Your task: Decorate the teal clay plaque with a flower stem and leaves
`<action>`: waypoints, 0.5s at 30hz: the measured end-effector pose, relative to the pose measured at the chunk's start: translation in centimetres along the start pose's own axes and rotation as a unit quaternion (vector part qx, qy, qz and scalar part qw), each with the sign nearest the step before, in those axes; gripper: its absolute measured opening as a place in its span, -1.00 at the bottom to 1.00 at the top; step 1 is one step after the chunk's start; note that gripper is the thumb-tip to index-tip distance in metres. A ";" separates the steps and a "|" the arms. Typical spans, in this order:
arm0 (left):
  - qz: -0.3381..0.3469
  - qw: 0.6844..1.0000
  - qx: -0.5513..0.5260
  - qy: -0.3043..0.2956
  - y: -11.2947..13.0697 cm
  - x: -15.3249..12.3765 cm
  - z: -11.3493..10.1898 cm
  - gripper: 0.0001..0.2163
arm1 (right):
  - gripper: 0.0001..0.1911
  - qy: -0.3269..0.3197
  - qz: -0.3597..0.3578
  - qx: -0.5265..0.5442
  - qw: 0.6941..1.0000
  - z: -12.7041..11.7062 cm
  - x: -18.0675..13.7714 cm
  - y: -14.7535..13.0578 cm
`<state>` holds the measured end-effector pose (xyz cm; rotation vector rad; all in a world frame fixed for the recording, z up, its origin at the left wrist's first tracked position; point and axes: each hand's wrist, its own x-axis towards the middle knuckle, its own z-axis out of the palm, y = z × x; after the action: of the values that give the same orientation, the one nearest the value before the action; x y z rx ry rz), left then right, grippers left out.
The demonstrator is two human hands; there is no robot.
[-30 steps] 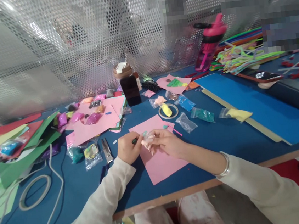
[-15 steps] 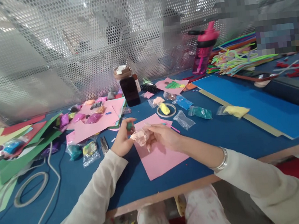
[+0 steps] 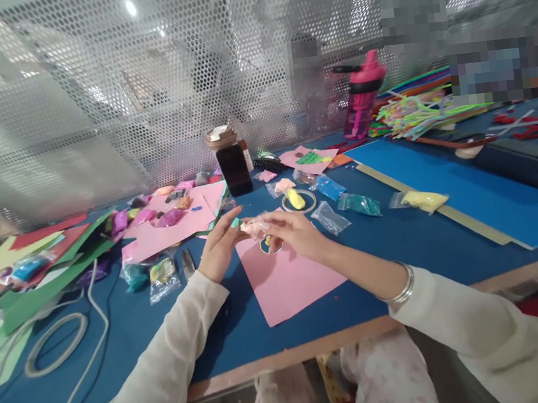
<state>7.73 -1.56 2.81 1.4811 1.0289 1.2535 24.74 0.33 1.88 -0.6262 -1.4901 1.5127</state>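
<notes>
Both my hands are raised a little above a pink paper sheet (image 3: 289, 279) on the blue table (image 3: 398, 245). My right hand (image 3: 291, 232) pinches a small clear bag of pale pink clay (image 3: 254, 227). My left hand (image 3: 219, 248) meets it from the left, fingers closed on the bag's end, with a small green bit (image 3: 235, 222) at its fingertips. A small round dark and yellow figure (image 3: 268, 245) lies on the pink sheet just under my hands.
Bags of coloured clay lie around: teal (image 3: 359, 203), blue (image 3: 329, 186), yellow (image 3: 420, 200). A tape ring with yellow clay (image 3: 296, 200), a dark cup (image 3: 232, 163), pliers (image 3: 187, 262), paper sheets at left, a pink bottle (image 3: 361, 95) and pipe cleaners at back right. Perforated screen behind.
My hands rose off the pink sheet and came together around the clay bag, uncovering the small round figure on the paper. The camera tilted up slightly.
</notes>
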 end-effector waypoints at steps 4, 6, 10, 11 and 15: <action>0.010 0.999 0.028 -0.011 0.1 -0.6 0.6 -0.57 | -0.76 -0.001 -0.033 -0.060 0.998 1.1 -0.7 0.4; 0.020 0.998 0.055 -0.023 0.1 -0.9 0.9 -0.55 | -0.73 0.001 -0.037 -0.076 0.996 1.2 -0.8 0.6; 0.050 0.989 0.134 -0.044 0.1 -1.3 0.9 -0.51 | -0.71 -0.001 -0.023 -0.105 0.994 0.8 -0.6 0.6; 0.058 0.985 0.158 -0.040 0.1 -1.2 0.8 -0.53 | -0.73 0.003 -0.019 -0.115 0.993 0.7 -0.5 0.5; 0.090 0.967 0.237 0.040 -0.5 -0.6 -0.6 -0.72 | -0.74 0.066 -0.020 -0.164 0.984 -0.4 0.1 -0.1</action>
<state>7.07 -2.01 2.26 1.9345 1.3379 1.2553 25.03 0.61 1.89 -0.8661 -1.6523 1.1793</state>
